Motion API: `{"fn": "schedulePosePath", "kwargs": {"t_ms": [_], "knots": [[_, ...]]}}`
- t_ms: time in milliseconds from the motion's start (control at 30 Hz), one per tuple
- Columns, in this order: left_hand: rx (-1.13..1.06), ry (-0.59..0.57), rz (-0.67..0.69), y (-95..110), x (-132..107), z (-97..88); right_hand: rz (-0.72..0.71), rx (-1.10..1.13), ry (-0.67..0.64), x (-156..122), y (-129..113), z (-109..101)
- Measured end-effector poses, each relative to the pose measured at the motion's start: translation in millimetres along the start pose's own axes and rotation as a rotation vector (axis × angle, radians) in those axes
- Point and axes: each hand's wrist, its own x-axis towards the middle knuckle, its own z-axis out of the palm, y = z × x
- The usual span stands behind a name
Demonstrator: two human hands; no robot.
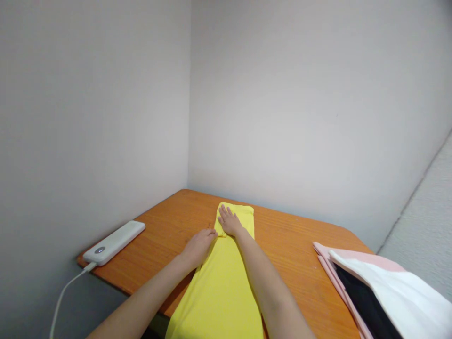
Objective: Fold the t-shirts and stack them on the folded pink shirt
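A yellow garment (pixel 222 287), folded into a long strip, lies on the wooden table (pixel 293 263) and runs over its near edge. My right hand (pixel 230 222) rests flat on the far part of the cloth, fingers stretched out and slightly spread. At the left side of the strip, my left hand (pixel 200 247) has its fingers drawn together on the cloth's edge, beside a small folded-over piece. The exact grip of its fingertips is partly hidden. The near end of the garment passes out of the bottom of the view between my forearms.
A white power bank (pixel 115 242) with a plugged-in white cable (pixel 65 292) lies at the table's left edge. On the right, a stack of pink, black and white cloth (pixel 399 292) overhangs the table. Grey-white walls (pixel 300 103) stand behind and to the left.
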Motion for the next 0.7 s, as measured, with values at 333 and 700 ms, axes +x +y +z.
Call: {"fn": "schedulePosePath", "kwargs": {"t_ms": [333, 700], "knots": [[0.073, -0.070, -0.076, 13.6, 7.6, -16.3, 0.074, -0.029, 0.012, -18.9, -17.7, -23.5], [-0.388, 0.483, -0.579, 42.0, -190.9, -30.2, -0.160, 0.152, 0.027, -286.5, -2.3, -44.8]]}}
